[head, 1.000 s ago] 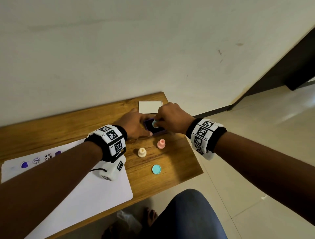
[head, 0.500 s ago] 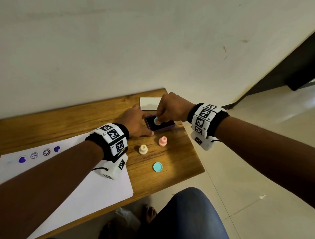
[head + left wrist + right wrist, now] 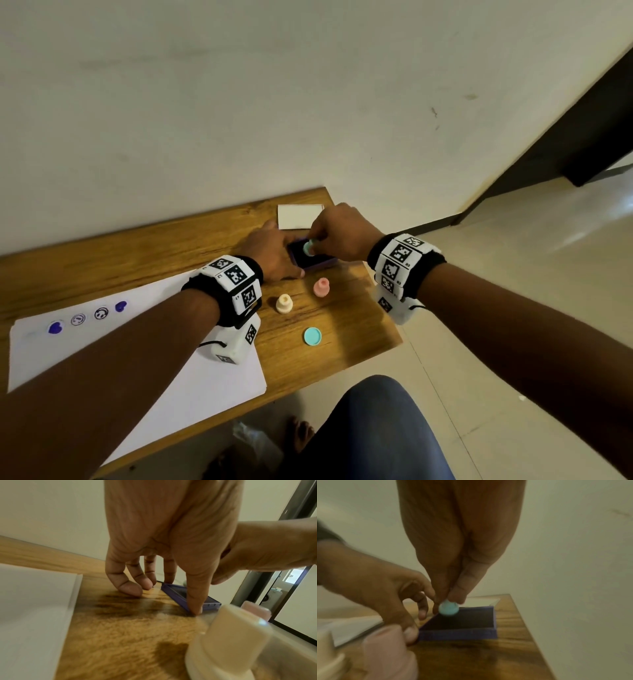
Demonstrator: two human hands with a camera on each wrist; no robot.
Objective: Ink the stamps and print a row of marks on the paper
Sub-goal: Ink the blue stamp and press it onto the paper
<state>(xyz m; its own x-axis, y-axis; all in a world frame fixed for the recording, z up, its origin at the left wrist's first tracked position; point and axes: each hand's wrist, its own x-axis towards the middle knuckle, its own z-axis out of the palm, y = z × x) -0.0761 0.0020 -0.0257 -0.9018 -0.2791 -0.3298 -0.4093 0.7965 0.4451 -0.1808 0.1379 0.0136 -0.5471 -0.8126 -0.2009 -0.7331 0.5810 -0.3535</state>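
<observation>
My right hand [image 3: 318,240] pinches a small teal stamp [image 3: 310,247] between thumb and fingertips, over the far left part of the open purple ink pad [image 3: 317,263]. In the right wrist view the teal stamp [image 3: 448,608] sits at the dark ink surface of the ink pad [image 3: 462,620]; contact is blurred. My left hand [image 3: 274,255] holds the pad's left side, thumb at its near corner and a finger at its far corner, as the left wrist view shows on the ink pad [image 3: 211,603]. The white paper [image 3: 137,359] lies to the left with several purple marks [image 3: 87,317] in a row.
A cream stamp [image 3: 284,303] and a pink stamp [image 3: 321,287] stand just in front of the pad. A teal cap [image 3: 312,336] lies nearer the table's front edge. A white rectangular lid [image 3: 298,216] sits behind the pad, near the wooden table's [image 3: 359,329] right end.
Both hands stay at the ink pad. The right hand has kept the teal stamp over the pad with only small shifts; the left hand has not left the pad's side.
</observation>
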